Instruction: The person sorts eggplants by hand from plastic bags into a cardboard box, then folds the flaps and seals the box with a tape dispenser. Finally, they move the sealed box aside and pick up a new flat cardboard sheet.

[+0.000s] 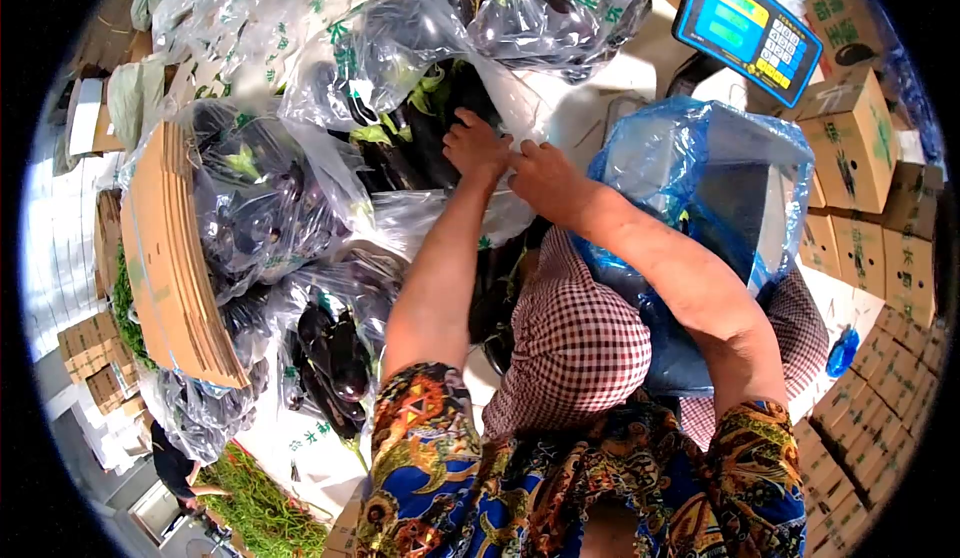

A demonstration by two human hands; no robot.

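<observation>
Eggplants [425, 143] lie in an open clear bag [410, 213] at the upper centre of the frame, the left hand [474, 145] bent over them and the right hand [548, 183] curled just beside it; whether either grips anything cannot be told. A blue-lined box [650, 163] sits right of centre, below a display [745, 28].

From where I stood, the open bag [410, 216] lay just left of the lined box [775, 223], with eggplants [388, 170] in it. Farther left of that box were more bagged eggplants [260, 208], then flattened cardboard [175, 258]. Beyond it stood the keypad display [748, 33]; to its right, stacked cartons [845, 148].
</observation>
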